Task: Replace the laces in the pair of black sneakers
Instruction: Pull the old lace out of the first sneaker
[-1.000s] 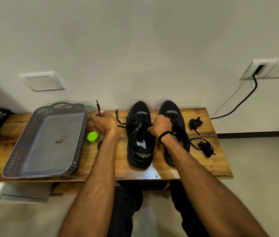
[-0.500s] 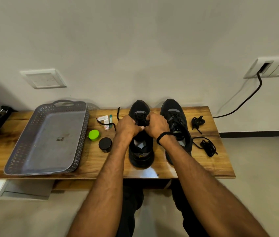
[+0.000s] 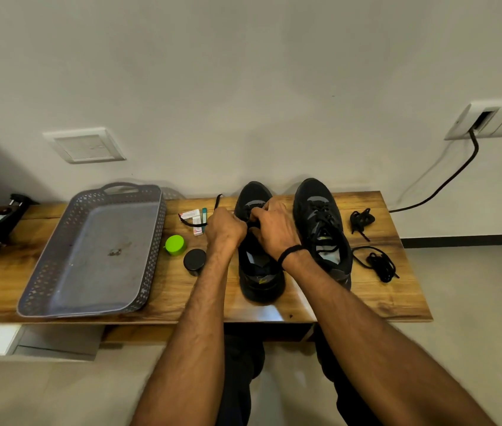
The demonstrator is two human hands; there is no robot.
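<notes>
Sneakers (image 3: pixel 323 216) were set side by side on the table (image 3: pixel 366 298) at the centre of the frame, toes to the wall. Over the left sneaker (image 3: pixel 260 273), the left hand (image 3: pixel 225 230) and right hand (image 3: pixel 275 230) were closed together, fingers curled on its lace (image 3: pixel 219 200), whose free end was trailed toward the upper left. Spare laces (image 3: pixel 378 264) were left at frame right, a tray (image 3: pixel 151 272) at frame left.

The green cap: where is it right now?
In the head view the green cap sits on the wooden table, left of centre, just right of the grey tray and beside the black round tin.
</notes>
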